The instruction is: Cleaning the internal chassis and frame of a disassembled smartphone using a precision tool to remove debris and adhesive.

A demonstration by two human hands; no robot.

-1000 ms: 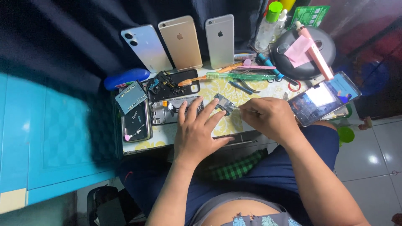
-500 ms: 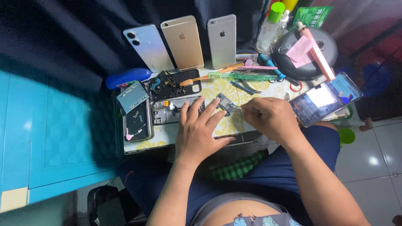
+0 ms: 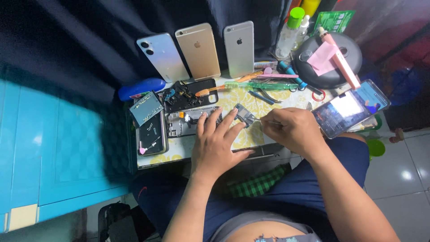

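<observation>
A: Entry. Small circuit board [image 3: 244, 115] lay on the patterned counter [image 3: 233, 96], near the front edge, between the two hands. Left hand [image 3: 217, 143] rested flat, fingers spread, index and middle fingertips [image 3: 234, 112] touching the board's near edge and pinning it down. So not a grip, an open hand pressing.

B: And the right?

A: Right hand [image 3: 291, 130] was closed in a pinch round a thin metal tool [image 3: 268, 121], its tip pointed at the board. Whether the tip touched the board, I could not tell.

B: Step in hand?

A: Judged: fine work on the board itself, one hand steadying, one probing. The next move looked to call for a steady left hand and a small, precise tip placement; a slip would skate the board across the counter.

B: Surroundings?

A: Just left of the board, under the left fingers, an opened phone frame [image 3: 186, 122] with its insides exposed. Above that, a black phone back [image 3: 190, 94] carrying loose parts and an orange-handled brush [image 3: 208, 91]. Further left, a dark phone [image 3: 151, 134] with a grey plate [image 3: 146, 107] on its upper end, and a blue object [image 3: 141, 88] behind. Three phones stood leaning against the dark cloth: pale blue [image 3: 163, 57], gold [image 3: 198, 51], silver [image 3: 239, 48]. To the right, a lit phone [image 3: 349, 108], a black round case [image 3: 329, 60], a green-capped bottle [image 3: 289, 29].
</observation>
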